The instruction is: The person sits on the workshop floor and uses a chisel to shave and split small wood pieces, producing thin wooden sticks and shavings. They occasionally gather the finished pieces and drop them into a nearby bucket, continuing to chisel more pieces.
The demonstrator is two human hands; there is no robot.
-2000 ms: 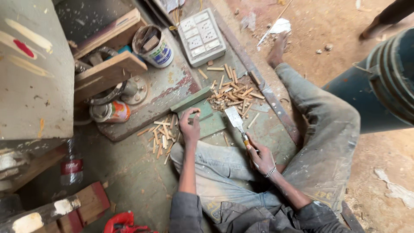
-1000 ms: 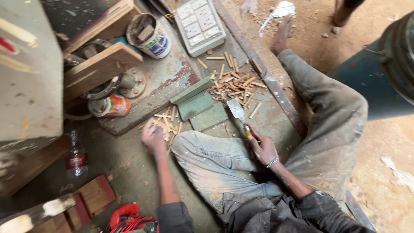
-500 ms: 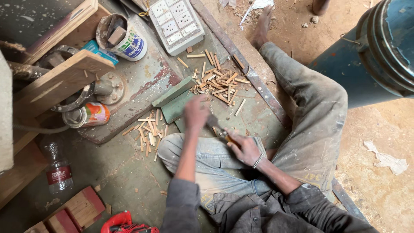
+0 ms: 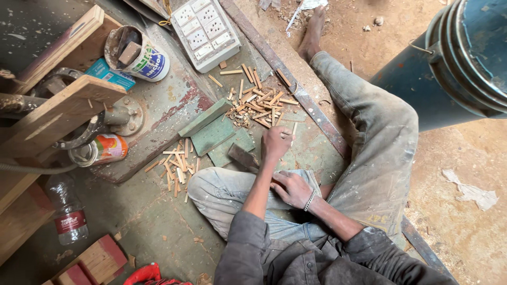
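Pinched in the left hand grip is a wood stick, lifted just now from the pile at twelve o'clock. Right hand keeps its closed grip on the chisel, blade at ten o'clock, so another stick is ready for cutting.

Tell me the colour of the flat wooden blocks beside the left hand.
Dull green, worn at the edges; the wooden blocks show in the head view, just beside the left hand.

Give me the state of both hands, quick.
Left hand: closed over a wood stick by the stick pile.
Right hand: resting on the knee; the blade lies beside it, grip cannot be told.
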